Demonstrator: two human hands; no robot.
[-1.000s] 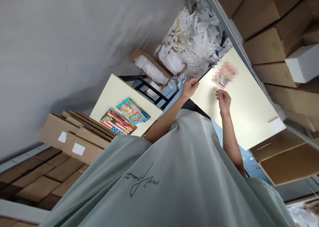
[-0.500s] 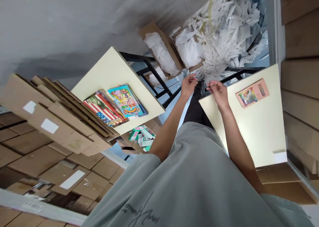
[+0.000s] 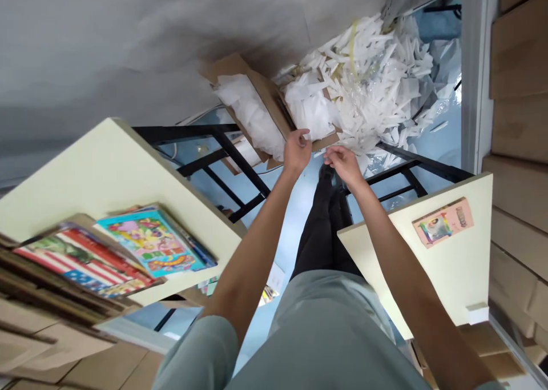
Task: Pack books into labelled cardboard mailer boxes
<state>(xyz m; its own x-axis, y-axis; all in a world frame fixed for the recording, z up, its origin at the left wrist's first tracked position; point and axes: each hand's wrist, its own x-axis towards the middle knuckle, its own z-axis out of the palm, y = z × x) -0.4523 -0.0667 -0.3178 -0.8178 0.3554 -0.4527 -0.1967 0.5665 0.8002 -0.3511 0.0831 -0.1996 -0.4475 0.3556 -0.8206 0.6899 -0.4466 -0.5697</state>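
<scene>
My left hand (image 3: 297,150) and my right hand (image 3: 342,163) are held out in front of me, close together, between two cream tables. Both have their fingers curled into a pinch; what they hold, if anything, I cannot make out. They hover above the blue floor, just in front of an open cardboard box (image 3: 261,90) of white bags and a heap of white plastic strips (image 3: 377,93). A small colourful card (image 3: 443,222) lies on the right table (image 3: 449,281), apart from my right forearm.
The left table (image 3: 111,167) carries a bright picture book (image 3: 149,244) and a flag-patterned book (image 3: 81,258), beside flattened cardboard (image 3: 38,310). Stacked cardboard boxes (image 3: 518,121) line the right side. Black table frames (image 3: 222,150) stand beside the floor gap.
Both hands have left the right table's edge and moved forward over the floor towards the box and the strip heap. The view has swung, and the tables now sit lower and wider apart.
</scene>
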